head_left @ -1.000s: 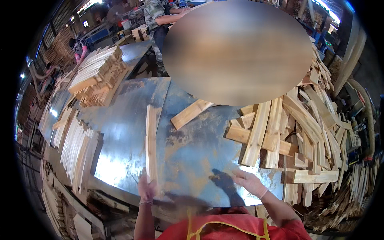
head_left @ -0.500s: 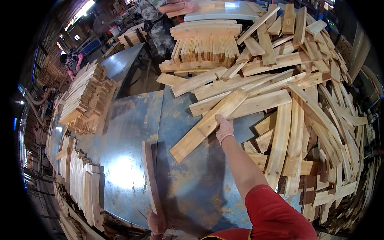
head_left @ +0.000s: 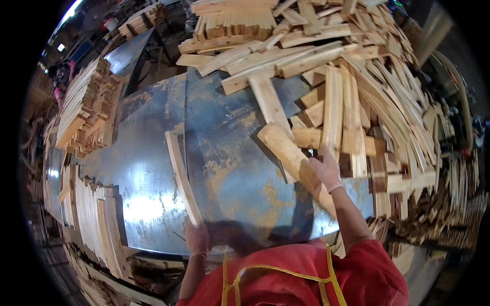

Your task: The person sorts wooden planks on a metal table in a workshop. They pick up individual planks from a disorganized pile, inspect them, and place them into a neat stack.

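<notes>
The right hand (head_left: 325,169), in a pale knit glove, grasps a wide plank (head_left: 288,151) by its right-hand edge. The plank slants from ahead and to the left of this hand back toward the wearer, its near end passing below and beside the wrist. The left hand (head_left: 197,238), gloved too and well to the left of the right one, is closed around the near end of a narrow strip (head_left: 181,176); the strip runs forward from this hand and leans slightly to the left, its far end well ahead.

Beyond the right hand and to its left, a light board (head_left: 269,104) runs behind the wide plank, partly covered by it. To the right of the right hand and ahead of it lies a loose heap of boards (head_left: 393,122), crossing at many angles. Between the two hands spreads the bare metal tabletop (head_left: 240,199), scuffed with tan patches. Left of the left hand stands a row of pale strips (head_left: 94,217); farther ahead on that side is a stack of slats (head_left: 81,120).
</notes>
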The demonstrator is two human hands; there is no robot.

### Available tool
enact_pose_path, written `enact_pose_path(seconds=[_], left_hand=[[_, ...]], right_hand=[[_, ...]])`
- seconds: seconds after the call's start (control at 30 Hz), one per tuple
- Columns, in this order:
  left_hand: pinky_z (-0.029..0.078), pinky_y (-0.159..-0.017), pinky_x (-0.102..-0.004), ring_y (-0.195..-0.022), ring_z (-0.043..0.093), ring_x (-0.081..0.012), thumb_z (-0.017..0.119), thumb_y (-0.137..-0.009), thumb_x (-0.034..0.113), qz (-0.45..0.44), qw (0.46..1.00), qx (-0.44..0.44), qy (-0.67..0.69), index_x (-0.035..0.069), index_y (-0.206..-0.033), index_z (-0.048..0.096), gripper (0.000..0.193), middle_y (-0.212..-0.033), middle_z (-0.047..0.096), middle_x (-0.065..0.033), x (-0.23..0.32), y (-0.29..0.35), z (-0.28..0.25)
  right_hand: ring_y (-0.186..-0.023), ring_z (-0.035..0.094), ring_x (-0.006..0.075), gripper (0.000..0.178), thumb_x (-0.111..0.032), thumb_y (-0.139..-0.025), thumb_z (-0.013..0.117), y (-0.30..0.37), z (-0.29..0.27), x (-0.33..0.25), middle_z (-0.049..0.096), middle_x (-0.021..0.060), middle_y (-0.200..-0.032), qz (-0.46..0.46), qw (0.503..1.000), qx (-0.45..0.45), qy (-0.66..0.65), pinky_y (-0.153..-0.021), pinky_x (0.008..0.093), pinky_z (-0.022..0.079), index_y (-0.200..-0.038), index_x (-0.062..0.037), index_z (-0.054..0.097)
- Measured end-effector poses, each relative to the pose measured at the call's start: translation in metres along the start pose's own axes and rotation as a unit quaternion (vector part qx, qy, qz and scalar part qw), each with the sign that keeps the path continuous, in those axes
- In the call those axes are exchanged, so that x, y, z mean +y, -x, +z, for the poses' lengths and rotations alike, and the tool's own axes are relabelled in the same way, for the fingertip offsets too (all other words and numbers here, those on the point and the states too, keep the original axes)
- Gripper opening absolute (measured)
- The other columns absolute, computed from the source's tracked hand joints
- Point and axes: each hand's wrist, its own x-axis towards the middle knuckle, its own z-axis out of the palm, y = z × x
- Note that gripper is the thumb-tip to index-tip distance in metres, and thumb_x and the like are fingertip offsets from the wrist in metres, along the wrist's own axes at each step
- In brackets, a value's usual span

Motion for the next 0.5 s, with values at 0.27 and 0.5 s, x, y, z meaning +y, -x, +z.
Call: enact_pose_path(seconds=[0.27,0.5], left_hand=[[0.057,-0.082,-0.0438,-0.092,0.073,-0.0328,0.074,-0.086,0.02,0.027,0.989,-0.092,0.111,-0.005,-0.132,0.063,0.054,-0.106,0.075,-0.0211,-0.041,0.0,-0.009],[0.057,-0.077,-0.0387,-0.088,0.071,-0.022,0.076,-0.086,0.017,0.072,0.933,-0.17,0.308,-0.004,-0.126,0.065,0.046,-0.102,0.073,-0.0122,-0.033,-0.002,0.017]], right_hand=[[-0.155,0.035,0.0398,0.114,-0.047,-0.069,0.091,0.139,-0.058,0.024,0.035,0.0142,-0.17,0.096,0.888,0.025,0.45,-0.12,0.0516,0.039,-0.164,-0.0166,0.035],[-0.119,0.068,0.036,0.099,-0.047,-0.07,0.085,0.146,-0.064,-0.004,0.071,0.023,-0.129,0.113,0.97,-0.087,0.197,-0.107,0.041,0.05,-0.152,-0.0032,0.05]])
